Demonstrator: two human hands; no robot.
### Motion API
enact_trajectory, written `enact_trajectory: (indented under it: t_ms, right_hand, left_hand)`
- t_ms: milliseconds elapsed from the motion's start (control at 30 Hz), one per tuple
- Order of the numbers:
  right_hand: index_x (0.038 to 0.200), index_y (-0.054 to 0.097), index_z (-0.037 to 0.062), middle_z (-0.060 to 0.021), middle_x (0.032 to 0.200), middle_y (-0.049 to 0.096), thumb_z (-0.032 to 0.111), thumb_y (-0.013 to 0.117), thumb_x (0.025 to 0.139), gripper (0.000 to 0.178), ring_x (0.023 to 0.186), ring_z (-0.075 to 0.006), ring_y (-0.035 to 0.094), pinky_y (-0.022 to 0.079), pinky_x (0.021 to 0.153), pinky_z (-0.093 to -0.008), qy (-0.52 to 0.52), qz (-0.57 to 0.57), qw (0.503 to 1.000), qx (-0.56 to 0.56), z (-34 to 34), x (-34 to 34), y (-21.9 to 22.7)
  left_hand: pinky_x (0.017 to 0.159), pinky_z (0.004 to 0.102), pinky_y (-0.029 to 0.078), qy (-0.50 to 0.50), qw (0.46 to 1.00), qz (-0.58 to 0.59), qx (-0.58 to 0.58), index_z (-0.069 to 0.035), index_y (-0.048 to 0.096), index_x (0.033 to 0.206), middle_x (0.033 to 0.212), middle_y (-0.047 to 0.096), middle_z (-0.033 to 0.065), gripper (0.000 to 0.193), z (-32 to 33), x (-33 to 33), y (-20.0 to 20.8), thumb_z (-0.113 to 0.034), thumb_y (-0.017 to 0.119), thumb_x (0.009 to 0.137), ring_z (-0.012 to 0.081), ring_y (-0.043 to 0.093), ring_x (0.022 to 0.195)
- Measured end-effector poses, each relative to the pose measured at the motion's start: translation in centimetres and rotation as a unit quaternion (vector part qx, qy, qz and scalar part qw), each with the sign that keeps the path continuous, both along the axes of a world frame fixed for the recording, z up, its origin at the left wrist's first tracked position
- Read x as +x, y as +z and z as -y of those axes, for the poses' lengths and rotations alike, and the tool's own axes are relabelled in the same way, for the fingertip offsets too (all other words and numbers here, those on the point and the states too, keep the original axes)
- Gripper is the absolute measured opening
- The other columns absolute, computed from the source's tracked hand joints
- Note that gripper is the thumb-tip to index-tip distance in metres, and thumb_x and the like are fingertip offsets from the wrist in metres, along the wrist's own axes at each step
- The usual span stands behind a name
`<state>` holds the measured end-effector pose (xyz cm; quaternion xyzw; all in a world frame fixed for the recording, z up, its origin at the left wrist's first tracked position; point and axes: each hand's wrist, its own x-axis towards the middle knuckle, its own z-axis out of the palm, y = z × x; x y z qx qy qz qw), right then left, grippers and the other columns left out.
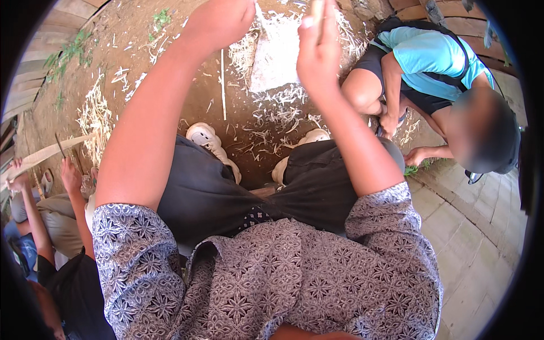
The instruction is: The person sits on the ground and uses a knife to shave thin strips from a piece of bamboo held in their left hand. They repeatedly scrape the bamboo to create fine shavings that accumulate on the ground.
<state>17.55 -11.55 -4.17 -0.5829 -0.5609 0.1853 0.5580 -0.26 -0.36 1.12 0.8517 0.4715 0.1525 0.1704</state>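
At the top edge, my left hand [224,22] is closed in a fist. A thin pale edge shows beside its knuckles, but what it grips is cut off by the picture's edge. To its right my right hand [319,56] is raised, thumb and fingers pressed round a pale strip [318,10], seemingly wood or bamboo, whose upper end leaves the picture. Below and between the hands lies a white sheet [275,62], with pale shavings [280,96] scattered around it on the brown ground.
At right, a person in a turquoise shirt [425,51] crouches near my right arm. At left, another person's hands hold a long pale slat [48,153] and a thin dark blade [59,145]. A thin stick [222,85] and a shavings heap [96,119] lie on the ground.
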Motion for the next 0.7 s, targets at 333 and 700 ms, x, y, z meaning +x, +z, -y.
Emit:
enact_trajectory:
  t_ms: [333, 700]
  right_hand:
    - [0.156, 0.040, 0.0095, -0.0160, 0.091, 0.070, 0.024, 0.046, 0.109, 0.050, 0.073, -0.0217, 0.064, 0.050, 0.065, -0.0339, 0.025, -0.005, 0.998, -0.057, 0.0, -0.4, 0.7]
    - [0.153, 0.043, 0.0065, -0.0210, 0.094, 0.071, 0.027, 0.047, 0.108, 0.050, 0.077, -0.0284, 0.068, 0.053, 0.076, -0.0386, 0.042, 0.013, 0.991, -0.123, -0.2, 0.0, 0.4]
  left_hand:
    - [0.075, 0.0605, 0.050, 0.005, 1.000, -0.016, -0.001, 0.000, 0.054, 0.100, 0.086, 0.066, 0.0313, 0.023, -0.2, 0.0, 0.0, -0.022, 0.046, 0.101, 0.0514, 0.065, 0.084]
    - [0.073, 0.0607, 0.050, -0.015, 1.000, 0.003, 0.023, 0.000, 0.055, 0.096, 0.084, 0.066, 0.0316, 0.024, 0.5, 0.2, 0.3, -0.022, 0.047, 0.100, 0.0514, 0.065, 0.081]
